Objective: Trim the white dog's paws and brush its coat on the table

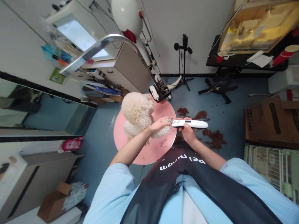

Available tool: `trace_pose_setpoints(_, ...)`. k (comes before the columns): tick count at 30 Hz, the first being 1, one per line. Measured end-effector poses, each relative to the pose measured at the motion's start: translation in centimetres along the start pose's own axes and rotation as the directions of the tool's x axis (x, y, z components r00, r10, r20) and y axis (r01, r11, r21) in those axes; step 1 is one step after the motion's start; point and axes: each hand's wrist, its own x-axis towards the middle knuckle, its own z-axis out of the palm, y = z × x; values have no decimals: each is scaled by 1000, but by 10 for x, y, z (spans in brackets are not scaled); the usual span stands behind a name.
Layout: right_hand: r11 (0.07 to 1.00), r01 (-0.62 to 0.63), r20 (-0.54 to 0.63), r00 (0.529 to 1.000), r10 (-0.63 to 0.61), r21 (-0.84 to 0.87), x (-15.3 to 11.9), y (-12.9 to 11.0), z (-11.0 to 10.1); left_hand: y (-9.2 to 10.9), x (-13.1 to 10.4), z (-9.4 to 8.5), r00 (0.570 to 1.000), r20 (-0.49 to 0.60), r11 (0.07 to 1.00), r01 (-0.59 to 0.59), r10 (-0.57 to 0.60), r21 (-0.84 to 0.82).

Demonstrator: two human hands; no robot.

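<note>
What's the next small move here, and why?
Probably ease the white clipper gently along the paw of the dog: the left hand holds that paw, and the right hand has the clipper's blade end right beside it.

I can see a cream-white, curly-coated dog (137, 109) up on the round pink table (140, 157), its head fluffed into a full ball, its body on the tabletop. One forepaw (169, 120) is raised near the table's rim, its hair shorter and greyish at the tip. A slim white clipper (195, 124) with a dark display panel points its blade end at that paw, its tail jutting beyond the table's edge.
</note>
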Motion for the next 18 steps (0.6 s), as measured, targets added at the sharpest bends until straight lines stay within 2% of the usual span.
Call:
trace_pose_setpoints(2, 981, 123, 28, 992, -120, -153, -4, 2, 1, -1, 1, 0, 1000, 12, 1000, -9, 9, -23)
trace_pose_setpoints(5, 903, 290, 147, 956, -256, -315, -12, 2, 4, -2, 2, -1, 999, 4, 996, -52, 52, -71)
trace_pose_setpoints(9, 798, 470, 281, 879, -385, -377, -17, -2, 9, -7, 4, -1, 999, -30, 997, -33, 31, -68)
trace_pose_setpoints(12, 773, 512, 339, 851, -400, -374, -14, -7, 11, -11, 5, -1, 998, -53, 999, -20, 18, -47)
trace_pose_setpoints(14, 832, 448, 368, 871, -324, -327, -9, -12, 10, -13, 4, -2, 999, -38, 998, -15, 13, -57)
trace_pose_setpoints(15, 882, 369, 388, 889, -243, -293, -6, -15, 7, -14, 4, -3, 1000, -25, 998, -3, 2, -61)
trace_pose_setpoints(16, 930, 260, 412, 901, -137, -259, -3, -20, 4, -15, 3, -4, 1000, -11, 998, 10, -11, -61)
trace_pose_setpoints(18, 977, 25, 455, 887, 76, -214, 4, -30, -4, -15, 1, -6, 1000, 14, 999, 24, -24, -39)
